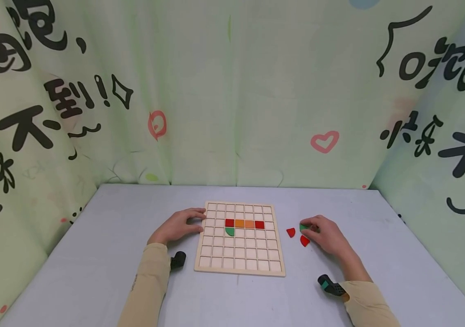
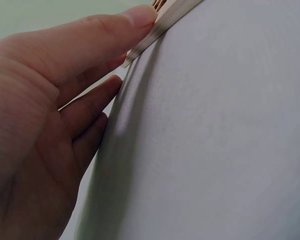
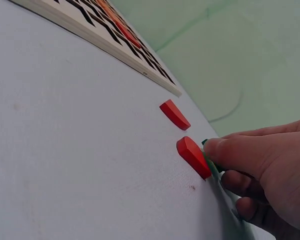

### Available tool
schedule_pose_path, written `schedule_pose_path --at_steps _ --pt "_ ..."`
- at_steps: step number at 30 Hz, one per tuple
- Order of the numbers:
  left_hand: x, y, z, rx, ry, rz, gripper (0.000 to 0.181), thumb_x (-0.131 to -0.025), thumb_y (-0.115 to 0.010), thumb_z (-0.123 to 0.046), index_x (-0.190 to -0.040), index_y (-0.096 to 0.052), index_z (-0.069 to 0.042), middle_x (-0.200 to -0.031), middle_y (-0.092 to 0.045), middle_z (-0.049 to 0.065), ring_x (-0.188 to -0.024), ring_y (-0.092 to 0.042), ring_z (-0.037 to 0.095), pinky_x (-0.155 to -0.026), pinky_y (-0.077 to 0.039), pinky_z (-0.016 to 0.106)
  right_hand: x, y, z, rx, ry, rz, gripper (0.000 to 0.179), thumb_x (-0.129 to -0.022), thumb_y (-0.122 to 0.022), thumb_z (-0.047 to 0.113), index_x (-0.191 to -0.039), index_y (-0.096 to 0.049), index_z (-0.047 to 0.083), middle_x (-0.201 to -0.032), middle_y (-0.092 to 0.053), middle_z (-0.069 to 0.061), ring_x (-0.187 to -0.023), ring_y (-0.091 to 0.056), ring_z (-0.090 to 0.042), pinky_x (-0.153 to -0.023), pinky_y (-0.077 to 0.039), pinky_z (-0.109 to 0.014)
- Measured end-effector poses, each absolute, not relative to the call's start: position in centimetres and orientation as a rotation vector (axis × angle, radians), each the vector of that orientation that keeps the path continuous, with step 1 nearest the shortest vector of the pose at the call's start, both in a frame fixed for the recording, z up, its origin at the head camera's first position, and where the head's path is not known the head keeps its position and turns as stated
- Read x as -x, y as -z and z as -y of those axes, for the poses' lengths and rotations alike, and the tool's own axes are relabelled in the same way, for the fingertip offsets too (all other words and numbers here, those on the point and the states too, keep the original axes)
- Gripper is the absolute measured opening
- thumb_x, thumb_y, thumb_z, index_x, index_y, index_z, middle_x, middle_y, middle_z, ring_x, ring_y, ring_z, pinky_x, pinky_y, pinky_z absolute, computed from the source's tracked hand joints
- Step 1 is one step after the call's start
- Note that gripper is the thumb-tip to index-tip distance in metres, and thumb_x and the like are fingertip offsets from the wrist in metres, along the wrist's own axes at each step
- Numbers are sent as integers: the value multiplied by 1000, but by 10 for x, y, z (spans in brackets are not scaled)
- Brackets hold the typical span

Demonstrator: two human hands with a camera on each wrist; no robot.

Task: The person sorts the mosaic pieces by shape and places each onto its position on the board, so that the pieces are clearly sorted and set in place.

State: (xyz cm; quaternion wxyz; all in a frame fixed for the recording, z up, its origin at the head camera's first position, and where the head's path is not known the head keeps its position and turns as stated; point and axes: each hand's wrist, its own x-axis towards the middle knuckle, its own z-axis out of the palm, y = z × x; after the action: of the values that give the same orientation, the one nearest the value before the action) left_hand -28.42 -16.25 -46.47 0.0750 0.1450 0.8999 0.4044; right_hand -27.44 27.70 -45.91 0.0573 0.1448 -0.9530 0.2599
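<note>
A pale wooden grid board (image 1: 239, 273) lies on the table. Four square pieces sit in one row, with red squares (image 1: 229, 223) at the ends and orange squares (image 1: 239, 223) between. Below the left red one is a green quarter-circle piece (image 1: 230, 231). My left hand (image 1: 177, 226) rests its thumb and fingertips against the board's left edge. To the right of the board, my right hand (image 1: 325, 232) pinches another green quarter-circle piece (image 3: 205, 142), mostly covered by the fingers. Two red quarter-circle pieces (image 1: 291, 232) lie beside that hand, the nearer one (image 3: 194, 157) close to its fingertips.
The board stands on a white-covered table (image 1: 105, 254). Behind it and along both sides hangs a pale green curtain (image 1: 273, 91) with black writing. A black wrist device (image 1: 330, 286) is strapped at each wrist.
</note>
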Motion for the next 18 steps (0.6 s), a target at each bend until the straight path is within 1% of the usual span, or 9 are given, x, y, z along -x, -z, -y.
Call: schedule_pose_path --at_steps 4,7,11,15,18 --pt "284 464 162 -434 -1207 -2701 39 -86 -76 -19 -123 -68 -10 -146 -50 -1 -141 -35 26 -116 -31 43 274 458 -272 -395 -825 2870 31 -89 -72 12 -118 -68 1 -108 -65 -14 -92 -59 -25 -82 -55 -43" --pt "284 463 162 -434 -1210 -2698 39 -86 -76 -19 -123 -68 -10 -146 -50 -1 -141 -35 25 -116 -31 43 273 455 -267 -393 -853 2849 31 -90 -71 13 -119 -67 1 -108 -65 -14 -93 -61 -27 -81 -56 -42" --pt "283 463 162 -430 -1206 -2701 39 -87 -76 -20 -123 -68 -11 -145 -50 -2 -141 -36 25 -116 -31 43 272 449 -256 -430 -901 2833 30 -90 -71 13 -118 -68 1 -107 -65 -13 -92 -63 -26 -77 -57 -37" --pt "283 462 163 -438 -1207 -2704 38 -87 -76 -19 -123 -68 -11 -145 -50 -1 -141 -36 26 -116 -31 44 272 446 -243 -465 -929 2846 30 -90 -71 14 -118 -68 3 -107 -65 -11 -90 -63 -23 -71 -56 -28" --pt "283 462 163 -454 -1211 -2702 38 -87 -75 -19 -123 -68 -10 -145 -51 0 -141 -36 27 -115 -31 45 273 444 -232 -509 -973 2844 30 -90 -72 13 -118 -68 3 -106 -64 -9 -86 -64 -20 -66 -55 -26"
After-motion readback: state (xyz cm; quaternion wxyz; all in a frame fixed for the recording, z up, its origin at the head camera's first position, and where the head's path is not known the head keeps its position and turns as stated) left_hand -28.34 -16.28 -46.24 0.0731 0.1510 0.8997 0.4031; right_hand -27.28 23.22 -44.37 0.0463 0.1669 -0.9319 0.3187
